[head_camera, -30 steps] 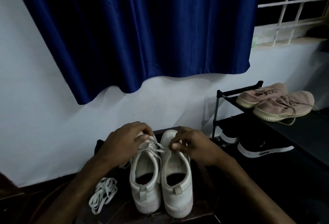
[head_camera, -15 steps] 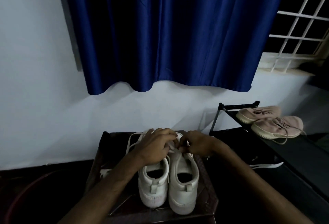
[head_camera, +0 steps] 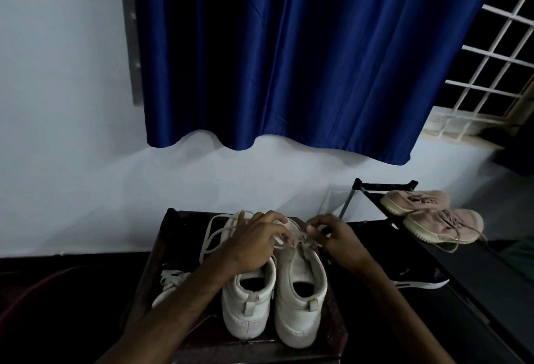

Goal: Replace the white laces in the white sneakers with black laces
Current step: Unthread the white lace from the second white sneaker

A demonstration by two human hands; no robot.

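Nearest the camera are the heels of the white pair: left sneaker (head_camera: 248, 306) and right sneaker (head_camera: 300, 308) stand side by side and touching, toes pointing away, on a small dark table (head_camera: 157, 251). Both forearms reach in from the lower edge, flanking the heels. Just left of the left sneaker a loose white lace (head_camera: 170, 279) lies bunched on the table, partly hidden by the left forearm; judged to be one lace already out. Further forward, at the eyelet rows, the left hand (head_camera: 257, 245) is arched palm-down over the left sneaker's forefoot, fingers curled, tips pinching the white lace (head_camera: 300, 244). The right hand (head_camera: 338, 240) sits opposite, knuckles up, thumb and forefinger pinching the same lace near where the two shoes meet. Which shoe's eyelets hold it: cannot tell, frame too dim. A slack loop arcs out leftward past the toe. Handling estimate: the flat lace is light and limp with no push stiffness, so draw it rather than feed it. Best hold is close to an eyelet or at the tip; expect drag at the crossings. The shoes are light and may slide under pull, so one hand should bear down. No black lace made out. Beyond, right: a black shoe rack (head_camera: 384, 187) with pink sneakers (head_camera: 442, 225) on top and a dark shoe (head_camera: 419, 279) below. Farthest: blue curtain (head_camera: 289, 60), window grille (head_camera: 491, 74).
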